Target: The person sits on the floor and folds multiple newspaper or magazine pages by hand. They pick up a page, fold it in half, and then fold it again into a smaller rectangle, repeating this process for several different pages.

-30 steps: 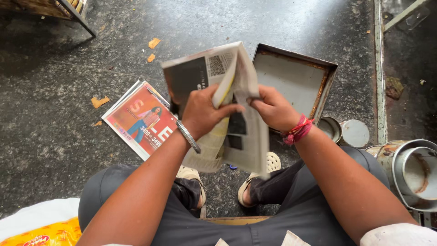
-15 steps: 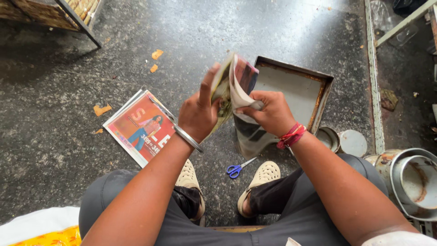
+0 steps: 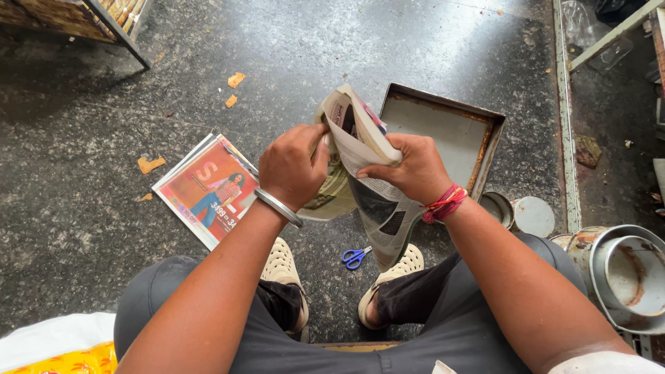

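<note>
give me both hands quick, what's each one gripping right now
Left hand: closed on the folded newspaper.
Right hand: closed on the same newspaper, fingers wrapped over its folded edge.

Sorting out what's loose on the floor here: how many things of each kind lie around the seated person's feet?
Folded newspaper stack: 1
Blue-handled scissors: 1
Metal tray: 1
Orange scraps: 4
Total: 7
The newspaper held in both hands is not counted.

The newspaper [image 3: 367, 180] is off-white with grey and black print. A flyer [image 3: 208, 188] on the floor [image 3: 90, 138] is red, with a figure in blue trousers. The scissors [image 3: 355, 257] have blue handles. The floor is dark grey – speckled (orange scraps [image 3: 151, 164] dot it). Wrist thread [image 3: 445, 203] – red and pink; bangle [image 3: 278, 206], silver.
</note>
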Tool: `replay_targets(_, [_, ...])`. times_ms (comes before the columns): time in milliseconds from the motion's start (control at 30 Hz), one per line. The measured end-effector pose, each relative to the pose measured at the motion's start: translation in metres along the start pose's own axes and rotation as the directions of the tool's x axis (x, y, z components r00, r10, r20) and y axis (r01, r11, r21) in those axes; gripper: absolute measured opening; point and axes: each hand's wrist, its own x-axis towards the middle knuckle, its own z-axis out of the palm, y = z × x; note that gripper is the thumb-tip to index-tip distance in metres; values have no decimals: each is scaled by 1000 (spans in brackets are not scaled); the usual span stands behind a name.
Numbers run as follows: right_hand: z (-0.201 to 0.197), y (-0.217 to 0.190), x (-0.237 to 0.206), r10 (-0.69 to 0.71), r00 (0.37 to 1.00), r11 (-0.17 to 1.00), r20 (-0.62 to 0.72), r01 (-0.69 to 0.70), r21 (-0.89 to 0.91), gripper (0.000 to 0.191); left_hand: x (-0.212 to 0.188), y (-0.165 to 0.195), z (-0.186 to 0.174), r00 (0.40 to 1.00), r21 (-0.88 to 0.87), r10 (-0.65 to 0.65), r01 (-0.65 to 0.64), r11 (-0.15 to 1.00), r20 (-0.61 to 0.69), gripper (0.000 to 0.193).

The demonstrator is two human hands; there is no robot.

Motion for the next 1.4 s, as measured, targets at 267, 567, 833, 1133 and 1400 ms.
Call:
replay_targets(267, [6,-10,-4,-89,990,960,108,114,-255,43,3,-1,1,937,120,-330,317,941,112,39])
replay_targets(567, [8,-1,1,-103,976,920,194,167,-354,42,-4,-51,23,989,41,-112,109,993,100,62])
replay_targets(833, [-11,15,3,-197,979,843,57,199,-500,14,7,-52,-6,983,228,-24,-18,974,181,15])
replay_targets(1133, [-27,42,2,-308,951,702,8,232,-674,25,13,-57,-9,984,225,28,-68,972,177,14])
replay_targets(1400, [-31,63,-3,-334,942,493,-1,174,-852,13,15,-67,-3,930,128,62,-116,985,363,18])
